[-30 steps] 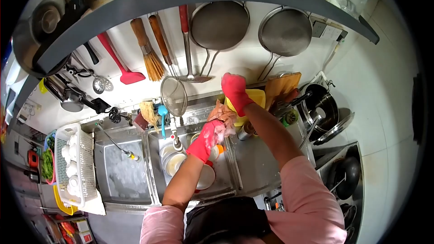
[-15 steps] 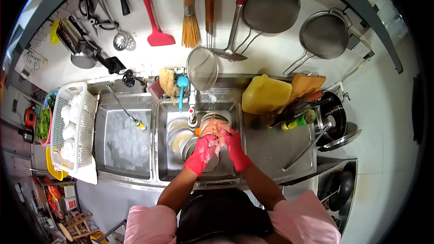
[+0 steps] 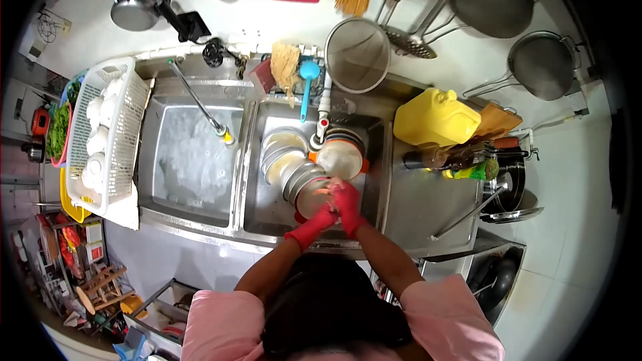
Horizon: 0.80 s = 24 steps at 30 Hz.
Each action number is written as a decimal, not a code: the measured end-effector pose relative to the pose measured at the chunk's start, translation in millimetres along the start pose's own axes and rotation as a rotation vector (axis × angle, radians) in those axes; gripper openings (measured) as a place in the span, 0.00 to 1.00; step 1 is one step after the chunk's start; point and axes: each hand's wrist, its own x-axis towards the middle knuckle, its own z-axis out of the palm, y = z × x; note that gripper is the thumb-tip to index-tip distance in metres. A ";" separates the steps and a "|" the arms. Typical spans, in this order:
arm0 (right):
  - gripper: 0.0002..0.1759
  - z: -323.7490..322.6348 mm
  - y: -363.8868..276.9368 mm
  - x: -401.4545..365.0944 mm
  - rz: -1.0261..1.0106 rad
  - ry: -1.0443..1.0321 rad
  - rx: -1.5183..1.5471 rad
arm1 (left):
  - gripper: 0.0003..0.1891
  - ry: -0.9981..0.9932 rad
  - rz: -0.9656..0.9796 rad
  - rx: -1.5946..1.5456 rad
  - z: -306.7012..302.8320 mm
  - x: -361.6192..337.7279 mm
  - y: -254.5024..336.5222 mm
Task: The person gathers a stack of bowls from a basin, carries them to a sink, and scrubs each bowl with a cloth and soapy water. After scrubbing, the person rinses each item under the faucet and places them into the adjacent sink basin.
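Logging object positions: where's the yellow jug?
Head view, right side: the yellow jug sits on the metal counter right of the sinks, beside the wooden board.

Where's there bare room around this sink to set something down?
On the draining board, a bare patch lies between the right basin, the bottles and the slanted metal rod. That basin's near left corner is bare too. It's crowded around the yellow jug and among the dishes by the left hand and right hand.

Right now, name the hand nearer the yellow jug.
Right: the right hand is below and left of the yellow jug; the left hand lies farther the same way.
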 end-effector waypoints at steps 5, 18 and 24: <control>0.15 -40.1 14.2 1.2 0.226 0.042 -0.096 | 0.21 0.223 -0.443 0.316 -38.4 -47.0 28.3; 0.18 -79.3 22.6 -28.6 0.125 0.138 0.267 | 0.19 0.547 -1.064 -0.835 -28.3 -19.6 -69.4; 0.18 -90.1 24.5 -22.8 0.133 0.169 0.308 | 0.07 0.129 -0.932 -1.325 -34.8 -15.0 -46.0</control>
